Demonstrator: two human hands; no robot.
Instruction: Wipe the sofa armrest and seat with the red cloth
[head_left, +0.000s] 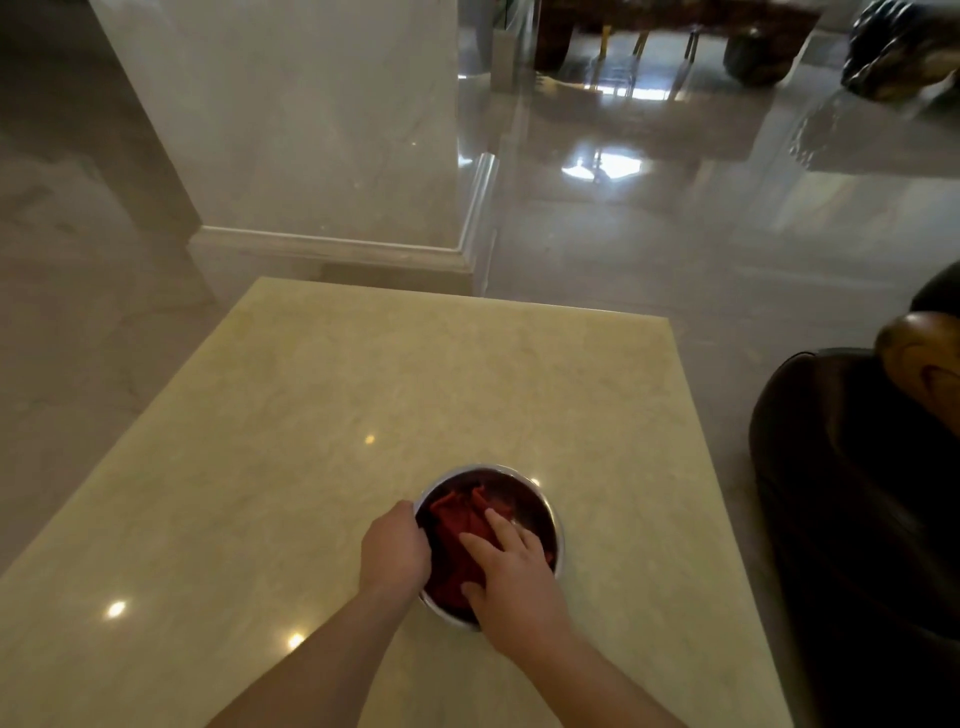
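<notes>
The red cloth lies bunched inside a round metal bowl on a cream marble table. My left hand grips the bowl's left rim. Inside the bowl, my right hand rests flat on the cloth with its fingers spread. The dark leather sofa stands at the right edge of the view, and its rounded wooden armrest end shows above the seat.
A pale marble pillar with a base moulding rises just beyond the table's far edge. Glossy tiled floor stretches to the right of the pillar. Dark wooden furniture stands far back.
</notes>
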